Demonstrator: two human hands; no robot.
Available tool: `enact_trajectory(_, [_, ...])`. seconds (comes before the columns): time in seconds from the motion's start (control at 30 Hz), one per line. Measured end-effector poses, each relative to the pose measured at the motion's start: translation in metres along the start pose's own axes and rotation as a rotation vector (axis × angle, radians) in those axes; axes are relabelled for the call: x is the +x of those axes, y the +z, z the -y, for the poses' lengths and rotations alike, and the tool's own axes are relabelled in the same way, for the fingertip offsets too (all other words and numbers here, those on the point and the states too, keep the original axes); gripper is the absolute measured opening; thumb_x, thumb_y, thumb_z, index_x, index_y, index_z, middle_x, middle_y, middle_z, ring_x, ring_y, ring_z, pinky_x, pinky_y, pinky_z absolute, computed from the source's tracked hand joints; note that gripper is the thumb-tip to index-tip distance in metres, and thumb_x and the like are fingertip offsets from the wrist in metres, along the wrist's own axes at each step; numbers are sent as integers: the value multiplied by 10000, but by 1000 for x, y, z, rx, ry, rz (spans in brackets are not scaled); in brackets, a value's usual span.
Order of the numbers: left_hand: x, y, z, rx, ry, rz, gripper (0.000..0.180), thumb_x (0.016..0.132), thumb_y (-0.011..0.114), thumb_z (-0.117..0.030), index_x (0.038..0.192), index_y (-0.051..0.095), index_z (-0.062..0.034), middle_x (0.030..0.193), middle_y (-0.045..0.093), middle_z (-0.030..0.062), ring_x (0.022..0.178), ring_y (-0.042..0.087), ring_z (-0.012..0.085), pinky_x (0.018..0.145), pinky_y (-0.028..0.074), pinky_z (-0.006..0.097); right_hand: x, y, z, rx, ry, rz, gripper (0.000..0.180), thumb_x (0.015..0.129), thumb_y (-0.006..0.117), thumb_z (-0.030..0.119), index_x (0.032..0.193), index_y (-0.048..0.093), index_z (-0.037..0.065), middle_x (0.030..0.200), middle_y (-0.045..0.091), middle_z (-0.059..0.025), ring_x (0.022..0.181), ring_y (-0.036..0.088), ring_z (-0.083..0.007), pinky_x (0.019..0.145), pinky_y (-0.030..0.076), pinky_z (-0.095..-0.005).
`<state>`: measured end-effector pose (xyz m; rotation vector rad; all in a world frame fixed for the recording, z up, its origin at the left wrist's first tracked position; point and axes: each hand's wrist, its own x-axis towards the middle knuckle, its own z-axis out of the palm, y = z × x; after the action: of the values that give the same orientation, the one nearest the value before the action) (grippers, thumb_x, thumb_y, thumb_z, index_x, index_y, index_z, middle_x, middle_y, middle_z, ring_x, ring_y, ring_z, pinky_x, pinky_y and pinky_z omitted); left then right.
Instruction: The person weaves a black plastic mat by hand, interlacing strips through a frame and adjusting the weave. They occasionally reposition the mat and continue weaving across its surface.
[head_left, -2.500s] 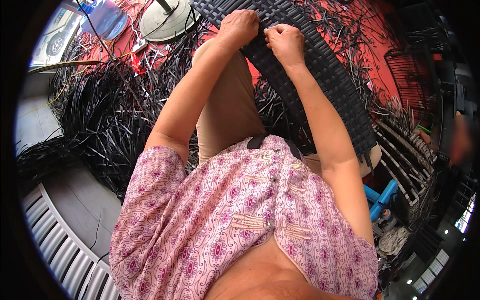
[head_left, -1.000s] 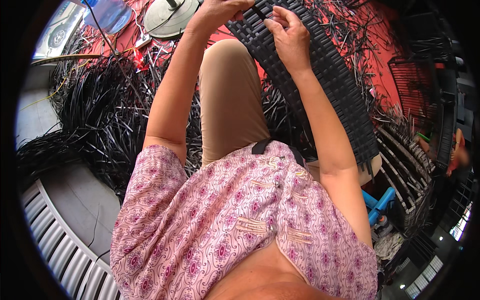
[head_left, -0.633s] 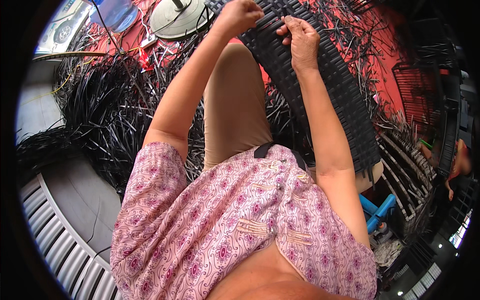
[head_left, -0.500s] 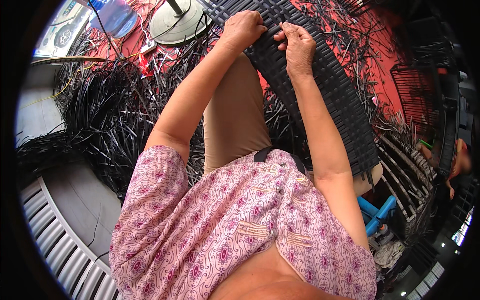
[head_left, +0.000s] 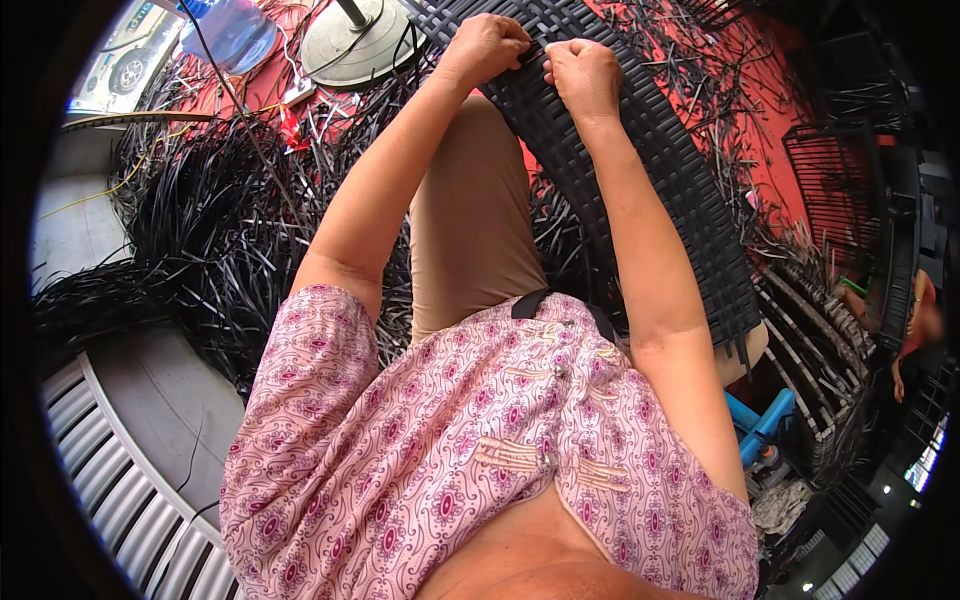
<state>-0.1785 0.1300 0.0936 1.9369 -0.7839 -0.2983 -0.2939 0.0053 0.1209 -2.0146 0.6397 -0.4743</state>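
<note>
A black woven panel point(head_left: 690, 215) of flat plastic strips slants from the top middle down to the right, beside my raised knee. Both hands work close together over its far part. My left hand point(head_left: 487, 47) is closed, its fingertips pinched on a dark strip at the weave. Just to its right, my right hand point(head_left: 584, 78) is curled shut, thumb and fingers pressed together on a black strip. The strip blends into the panel, so its course between the hands is hard to follow. Loose strip ends hang off the panel's near edge.
Heaps of loose black strips point(head_left: 215, 215) cover the floor on the left. A round stand base point(head_left: 360, 45) and a clear blue bottle point(head_left: 232, 38) stand beyond. Black frames point(head_left: 830, 180) stand at the right, a blue plastic item point(head_left: 768, 425) below. A person is at the far right edge.
My right hand has turned and curled its fingers in, moving slightly left toward my left hand. My left hand has shifted slightly up. The panel has barely moved.
</note>
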Motion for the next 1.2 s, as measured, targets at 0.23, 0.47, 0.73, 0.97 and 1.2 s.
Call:
enact_trajectory(0.23, [7,2,4,90,-4,56,226,875,630,-108,1029,756,-2,859,752,144,742,747,232,752,587,345,19,9,-3,-389,-9,52,315,811,594,262,874,769,8,922,726,-256,919,704,-445,884,558,-486])
enact_trajectory(0.47, [6,7,11,127,73,-20,252,823,616,-152,982,786,-57,942,739,203,936,712,371,890,556,439,7,10,6,-444,-79,16,300,862,586,255,871,767,16,928,724,-260,911,708,-439,855,564,-493])
enact_trajectory(0.73, [10,-12,2,-51,-81,214,265,894,664,-194,1055,754,-4,791,737,135,668,722,189,655,581,340,-2,15,10,-494,-167,-48,227,906,637,233,898,776,53,911,737,-227,903,726,-397,830,574,-481])
enact_trajectory(0.97, [6,-17,5,-266,-201,133,194,931,713,-191,998,736,-11,814,724,38,687,690,105,616,561,250,-8,24,23,-548,-157,-17,255,927,678,271,930,733,23,919,723,-251,916,708,-414,830,551,-488])
enact_trajectory(1.2, [1,-50,35,-408,-263,4,212,932,736,-199,1025,718,-10,828,709,21,678,682,94,617,565,249,-42,29,12,-315,-614,-196,293,883,713,97,1145,626,1,1155,633,-188,1107,612,-379,965,510,-432])
